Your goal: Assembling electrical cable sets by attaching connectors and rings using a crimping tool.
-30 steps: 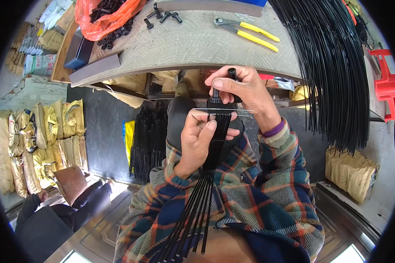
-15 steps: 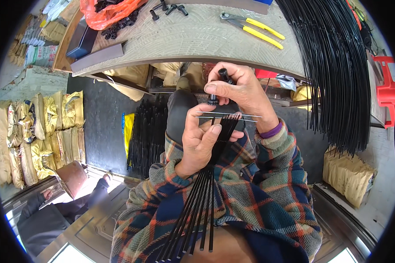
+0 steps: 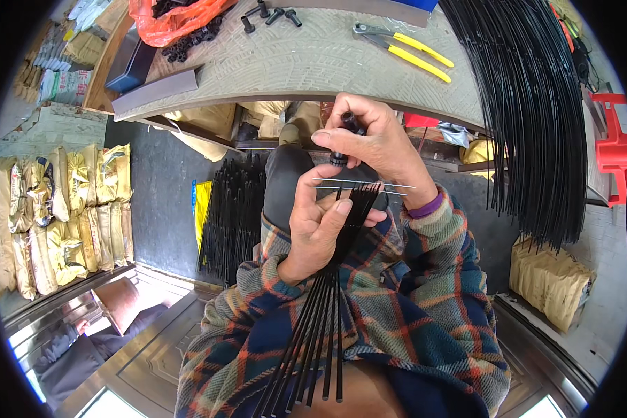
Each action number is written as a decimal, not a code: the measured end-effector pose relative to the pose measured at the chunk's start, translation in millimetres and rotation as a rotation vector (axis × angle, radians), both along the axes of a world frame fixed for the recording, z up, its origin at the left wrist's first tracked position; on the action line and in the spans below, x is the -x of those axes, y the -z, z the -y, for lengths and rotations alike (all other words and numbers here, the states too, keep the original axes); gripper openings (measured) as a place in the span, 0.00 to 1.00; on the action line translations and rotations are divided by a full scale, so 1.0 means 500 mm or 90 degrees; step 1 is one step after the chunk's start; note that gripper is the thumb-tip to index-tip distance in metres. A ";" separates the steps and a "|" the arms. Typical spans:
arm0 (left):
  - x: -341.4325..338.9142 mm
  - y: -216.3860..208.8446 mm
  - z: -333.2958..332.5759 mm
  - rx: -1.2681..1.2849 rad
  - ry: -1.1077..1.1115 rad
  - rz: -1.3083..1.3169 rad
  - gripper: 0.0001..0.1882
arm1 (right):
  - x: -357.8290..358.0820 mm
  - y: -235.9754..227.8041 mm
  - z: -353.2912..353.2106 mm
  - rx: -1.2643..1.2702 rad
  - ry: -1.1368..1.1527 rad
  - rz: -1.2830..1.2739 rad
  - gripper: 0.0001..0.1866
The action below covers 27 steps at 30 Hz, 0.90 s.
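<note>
- Through the head camera, I am seeing the left-hand grip (image 3: 313, 228) closing around a flat bundle of black rods (image 3: 356, 214), thumb on the near side of their far ends.
- These rods are running toward the wearer's lap and fanning out over the plaid jacket (image 3: 404, 327).
- Two thin pale wires (image 3: 397, 186) are crossing the rods' far ends and sticking out to the right; I cannot tell how they are attached.
- I am watching the right-hand grip (image 3: 369, 143) pinching a black fitting (image 3: 338, 159), its ribbed end sitting just beyond the rods. Another black part is showing above the thumb; I cannot tell if it belongs to the same piece.
- A purple band (image 3: 425, 207) is circling the right wrist.
- On the far desk (image 3: 306, 70), yellow-handled pliers (image 3: 419, 63) are lying right of centre, and loose black fittings (image 3: 292, 18) are resting farther left, near an orange bag (image 3: 177, 29).
- To the right, a large sheaf of black strands (image 3: 529, 132) is hanging over the desk's edge.
- On the far left, brown packages (image 3: 66, 240) are standing in rows.
</note>
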<state>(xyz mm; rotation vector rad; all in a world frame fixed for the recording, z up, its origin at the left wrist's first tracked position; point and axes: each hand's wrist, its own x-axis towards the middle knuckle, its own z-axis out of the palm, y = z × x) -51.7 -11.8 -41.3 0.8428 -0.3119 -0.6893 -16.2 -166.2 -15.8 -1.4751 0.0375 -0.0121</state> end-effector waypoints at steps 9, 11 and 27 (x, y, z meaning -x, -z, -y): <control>-0.007 0.008 0.001 -0.009 -0.002 -0.016 0.19 | -0.013 0.005 -0.006 0.029 -0.005 0.037 0.13; -0.011 0.004 0.003 -0.017 -0.005 -0.015 0.17 | -0.014 0.008 -0.008 0.018 -0.001 0.047 0.14; -0.023 0.014 0.007 -0.014 -0.010 -0.038 0.17 | -0.027 0.016 -0.022 0.072 0.023 0.120 0.18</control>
